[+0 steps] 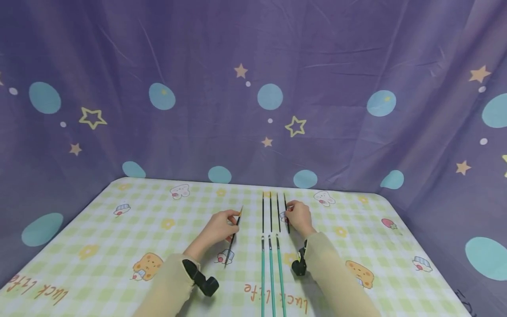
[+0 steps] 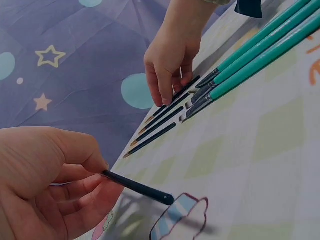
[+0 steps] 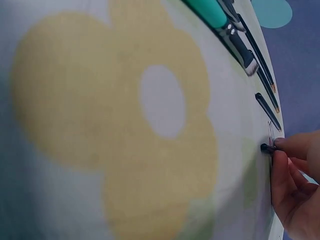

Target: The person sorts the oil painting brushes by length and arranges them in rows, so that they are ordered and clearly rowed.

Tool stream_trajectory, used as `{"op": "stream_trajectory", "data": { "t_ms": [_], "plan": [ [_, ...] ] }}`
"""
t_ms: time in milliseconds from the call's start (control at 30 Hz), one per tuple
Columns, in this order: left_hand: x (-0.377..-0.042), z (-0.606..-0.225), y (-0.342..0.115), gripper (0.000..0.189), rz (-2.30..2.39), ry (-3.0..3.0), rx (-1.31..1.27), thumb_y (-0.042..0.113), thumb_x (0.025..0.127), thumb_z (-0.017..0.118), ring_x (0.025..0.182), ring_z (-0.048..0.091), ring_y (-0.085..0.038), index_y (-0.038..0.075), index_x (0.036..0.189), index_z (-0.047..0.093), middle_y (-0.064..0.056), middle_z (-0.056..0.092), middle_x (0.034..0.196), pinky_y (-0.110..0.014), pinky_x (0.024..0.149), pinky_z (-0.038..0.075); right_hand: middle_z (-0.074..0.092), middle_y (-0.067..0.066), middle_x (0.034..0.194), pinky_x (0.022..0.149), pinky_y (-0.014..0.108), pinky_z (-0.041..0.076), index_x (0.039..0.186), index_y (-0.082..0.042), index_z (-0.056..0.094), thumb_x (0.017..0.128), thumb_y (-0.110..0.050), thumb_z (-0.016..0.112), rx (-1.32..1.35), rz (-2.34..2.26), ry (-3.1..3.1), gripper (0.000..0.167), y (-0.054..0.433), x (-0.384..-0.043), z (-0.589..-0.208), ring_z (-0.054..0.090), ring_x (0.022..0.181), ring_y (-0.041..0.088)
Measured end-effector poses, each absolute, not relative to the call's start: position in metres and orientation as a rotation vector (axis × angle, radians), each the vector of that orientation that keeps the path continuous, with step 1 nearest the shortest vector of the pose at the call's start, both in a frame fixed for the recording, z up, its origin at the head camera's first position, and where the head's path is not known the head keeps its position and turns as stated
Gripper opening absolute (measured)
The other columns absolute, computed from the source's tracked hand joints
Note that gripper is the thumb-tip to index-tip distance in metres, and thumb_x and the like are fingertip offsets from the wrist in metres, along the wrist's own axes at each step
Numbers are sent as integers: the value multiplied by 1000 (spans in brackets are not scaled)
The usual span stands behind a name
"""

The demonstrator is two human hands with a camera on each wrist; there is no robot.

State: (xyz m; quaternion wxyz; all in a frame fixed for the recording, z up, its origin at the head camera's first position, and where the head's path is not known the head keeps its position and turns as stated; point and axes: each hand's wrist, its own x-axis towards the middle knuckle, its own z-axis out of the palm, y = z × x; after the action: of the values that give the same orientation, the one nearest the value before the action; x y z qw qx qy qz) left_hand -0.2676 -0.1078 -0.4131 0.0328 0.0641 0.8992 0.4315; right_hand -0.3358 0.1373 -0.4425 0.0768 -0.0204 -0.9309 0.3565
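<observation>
Left of the brush rows, my left hand (image 1: 220, 226) pinches a thin black paintbrush (image 1: 233, 237) between thumb and fingers, its bristle end pointing away. In the left wrist view, the handle (image 2: 142, 189) of that paintbrush slants out of the grip over the cloth, with a shadow near it. On the other side, my right hand (image 1: 299, 216) pinches the rightmost black paintbrush (image 1: 285, 201) of the far row, close to the table. Its blunt handle end (image 3: 265, 148) pokes out from the fingertips in the right wrist view. Three more black paintbrushes (image 1: 271, 213) lie side by side to its left.
Nearer to me, three teal-handled paintbrushes (image 1: 271, 277) lie parallel, bristles away, handles running out of the frame. A green checked tablecloth (image 1: 119, 246) with printed figures covers the table. Behind the table's far edge hangs a purple curtain (image 1: 206, 132).
</observation>
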Motion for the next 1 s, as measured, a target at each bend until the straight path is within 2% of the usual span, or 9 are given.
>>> {"op": "stream_trajectory", "data": {
  "t_ms": [267,433,600,833,967,1000],
  "plan": [
    [-289,-418,-95,47,1388,2740,176,4,77,60,50,54,-13,3,123,54,-9,57,90,-27,45,52,65,4,81,52,20,47,102,-3,66,77,-7,63,-57,1025,-2813,25,138,-336,-444,52,43,6],
    [-306,-423,-85,46,1504,2686,176,2,77,59,47,54,-12,1,123,55,-9,56,88,-26,44,52,65,2,79,58,23,48,101,-5,67,77,-8,65,-60,976,-2822,25,138,-337,-443,53,49,7],
    [-318,-425,-80,47,1606,2634,151,0,77,58,46,53,-12,0,124,53,-9,54,86,-27,44,51,64,2,78,57,23,48,101,-5,67,77,-9,65,-64,975,-2826,25,136,-337,-442,54,53,9],
    [-332,-429,-74,45,1672,2622,81,0,79,57,44,52,-10,1,124,53,-10,57,89,-25,44,51,64,4,79,55,22,47,102,-4,67,78,-8,64,-75,985,-2827,25,136,-336,-440,53,50,9],
    [-339,-431,-70,43,1634,2656,22,4,81,58,45,54,-10,3,125,54,-8,58,90,-32,51,54,64,3,80,55,21,46,102,-4,67,78,-8,65,-83,986,-2833,25,136,-336,-440,54,52,9],
    [-341,-431,-69,43,1598,2680,-2,6,82,58,46,55,-10,5,125,54,-6,59,90,-35,59,55,64,4,80,54,21,46,102,-4,67,78,-9,65,-86,990,-2834,25,136,-336,-440,54,52,9]
  ]
}}
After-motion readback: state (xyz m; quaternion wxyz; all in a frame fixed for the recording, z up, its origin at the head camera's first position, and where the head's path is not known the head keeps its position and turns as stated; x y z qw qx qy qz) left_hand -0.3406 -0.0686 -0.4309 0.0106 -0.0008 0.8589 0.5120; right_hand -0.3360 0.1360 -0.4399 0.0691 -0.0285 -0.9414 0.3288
